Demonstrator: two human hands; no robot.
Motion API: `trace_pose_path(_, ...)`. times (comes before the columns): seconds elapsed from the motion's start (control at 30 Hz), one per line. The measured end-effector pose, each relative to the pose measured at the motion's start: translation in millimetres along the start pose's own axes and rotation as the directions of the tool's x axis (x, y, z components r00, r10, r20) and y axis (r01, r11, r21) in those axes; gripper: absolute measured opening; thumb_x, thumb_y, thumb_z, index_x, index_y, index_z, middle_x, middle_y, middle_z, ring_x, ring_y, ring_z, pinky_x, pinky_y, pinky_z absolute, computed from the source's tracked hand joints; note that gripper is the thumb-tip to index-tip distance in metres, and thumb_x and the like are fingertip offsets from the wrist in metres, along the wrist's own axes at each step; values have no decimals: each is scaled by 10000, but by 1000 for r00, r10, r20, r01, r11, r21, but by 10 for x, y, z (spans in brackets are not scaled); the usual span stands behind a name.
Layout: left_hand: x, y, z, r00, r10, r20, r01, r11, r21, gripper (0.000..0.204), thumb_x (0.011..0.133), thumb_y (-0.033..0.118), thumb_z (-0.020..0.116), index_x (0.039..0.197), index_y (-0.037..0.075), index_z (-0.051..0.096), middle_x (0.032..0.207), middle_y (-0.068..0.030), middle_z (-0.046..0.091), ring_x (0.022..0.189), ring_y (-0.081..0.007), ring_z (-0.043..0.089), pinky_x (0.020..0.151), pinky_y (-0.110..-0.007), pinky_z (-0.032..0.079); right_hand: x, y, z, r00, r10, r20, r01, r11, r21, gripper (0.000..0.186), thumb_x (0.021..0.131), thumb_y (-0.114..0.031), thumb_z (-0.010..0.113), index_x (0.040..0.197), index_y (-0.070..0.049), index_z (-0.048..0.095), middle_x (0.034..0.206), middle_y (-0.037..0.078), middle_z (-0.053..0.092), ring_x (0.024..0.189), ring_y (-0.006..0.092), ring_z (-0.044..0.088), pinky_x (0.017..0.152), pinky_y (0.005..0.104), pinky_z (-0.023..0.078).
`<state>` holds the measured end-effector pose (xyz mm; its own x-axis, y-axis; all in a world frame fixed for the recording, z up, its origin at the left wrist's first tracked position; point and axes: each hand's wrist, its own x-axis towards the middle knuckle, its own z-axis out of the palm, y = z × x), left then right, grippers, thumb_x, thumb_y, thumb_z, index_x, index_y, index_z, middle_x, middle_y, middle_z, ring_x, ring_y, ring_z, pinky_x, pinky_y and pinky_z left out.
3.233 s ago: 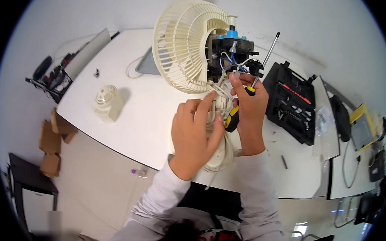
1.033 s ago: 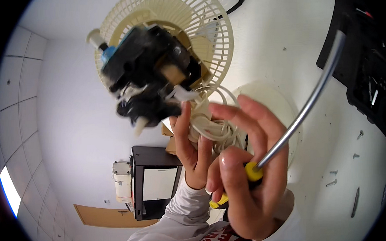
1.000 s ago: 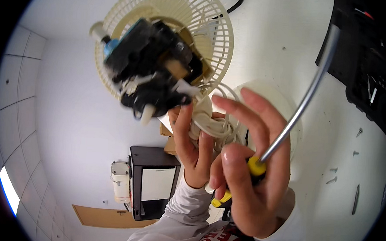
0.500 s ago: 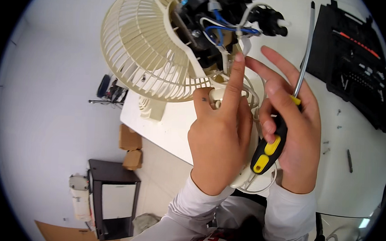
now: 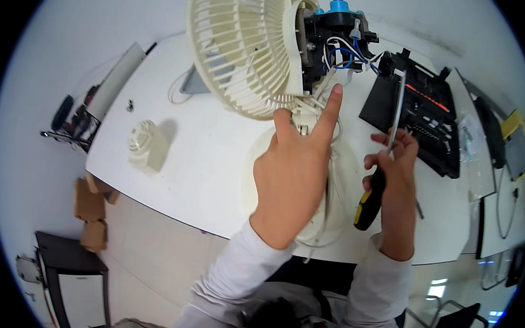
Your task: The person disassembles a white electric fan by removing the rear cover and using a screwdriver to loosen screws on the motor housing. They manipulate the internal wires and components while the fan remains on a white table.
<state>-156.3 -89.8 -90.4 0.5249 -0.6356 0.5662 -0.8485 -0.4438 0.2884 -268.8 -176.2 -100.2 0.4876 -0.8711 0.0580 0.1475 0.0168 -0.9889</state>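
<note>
A cream electric fan [image 5: 242,50] stands on the table with its black motor [image 5: 334,34] bare and blue and white wires hanging loose. My left hand [image 5: 292,171] is at the fan's neck, thumb and index finger on either side of it; the index finger points up toward the wires. The other fingers are mostly hidden. To the right, my right hand [image 5: 396,168] holds a screwdriver [image 5: 371,199] by its black and yellow handle, fingers loosely curled and shaft pointing up. The cream motor cover [image 5: 147,146] sits apart on the table's left side.
An open black tool case [image 5: 422,113] lies at the right, with a red-striped strip and small bits inside. Cardboard boxes [image 5: 91,208] and a dark cabinet [image 5: 72,279] stand on the floor at left. A chair [image 5: 450,325] is at lower right.
The view has shifted, showing more of the table. My right hand with the screwdriver has drawn back from the wires and my left hand. My left hand stays at the fan's neck.
</note>
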Motion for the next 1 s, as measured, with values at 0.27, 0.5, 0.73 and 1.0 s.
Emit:
trace_pose_path(0.27,-28,-99,81,989,70,-131,-89,985,-147,559,813,65,616,1326,266,524,1051,-183,523,617,-285,607,488,-336,484,-191,440,-84,944,-297,142,294,566,-770,323,871,-21,570,1182,-17,481,980,138,477,838,243,538,701,338,473)
trace_pose_path(0.5,-28,-107,72,992,54,-117,-72,984,-161,570,816,72,605,1338,280,511,1033,-221,512,587,-286,606,479,-343,480,-120,493,-43,953,-282,107,240,492,-837,321,863,-46,592,1169,-36,496,978,154,504,893,321,556,754,399,467)
trace_pose_path(0.73,-33,-105,88,988,75,-137,-89,991,-104,661,749,97,659,1359,284,486,948,-168,469,633,-233,580,459,-308,462,14,678,-217,936,-319,151,294,471,-832,260,876,-66,578,1132,-35,550,940,133,557,866,269,568,766,359,459)
trace_pose_path(1.0,-39,-96,94,986,80,-145,-101,984,-145,643,770,104,651,1361,291,482,969,-182,473,655,-267,588,485,-335,478,-26,517,-231,879,-464,110,399,588,-704,193,890,-115,577,1051,-18,534,994,144,547,910,296,570,862,396,448)
